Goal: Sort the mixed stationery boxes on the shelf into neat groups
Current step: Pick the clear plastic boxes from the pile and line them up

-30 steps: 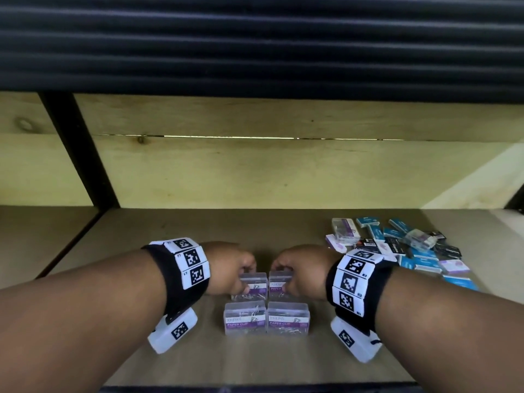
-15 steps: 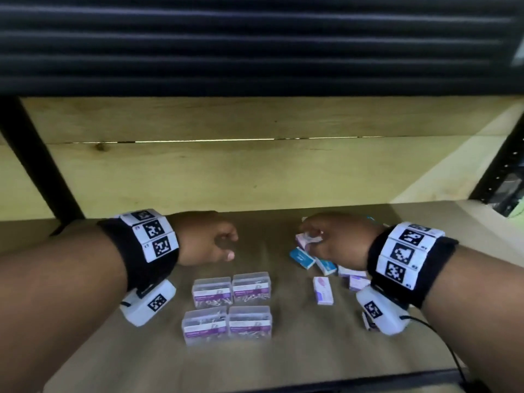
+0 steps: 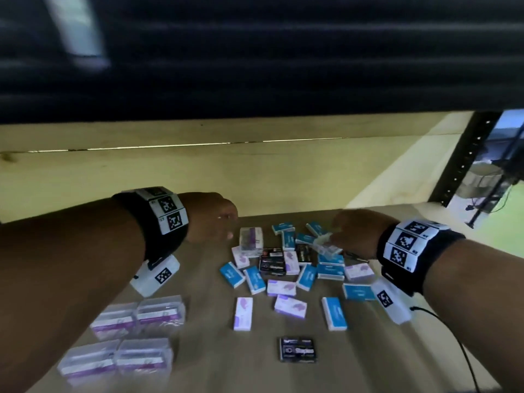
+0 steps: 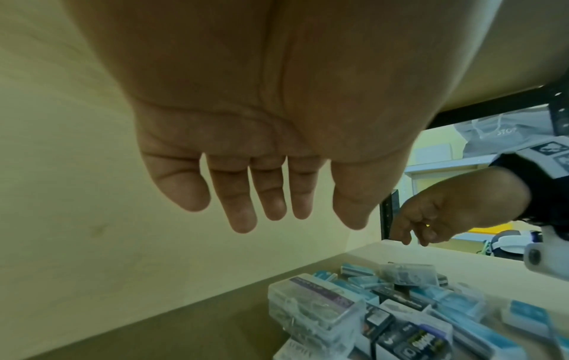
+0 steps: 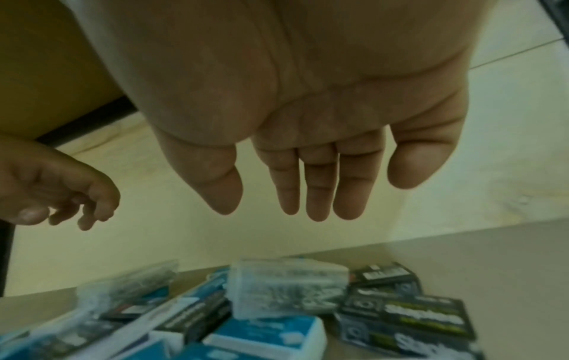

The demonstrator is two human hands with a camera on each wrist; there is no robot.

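Both arms reached forward, side by side. The left hand hung in the air with its fingers loose and pointing down, holding nothing. The right hand hung the same way, fingers loose and empty.

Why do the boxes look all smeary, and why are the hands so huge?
Head view: motion blur smears the clear boxes. Right wrist view: the pile is blurred too, dim and greenish. Both wrist views: the very wide lens balloons the left hand and right hand.
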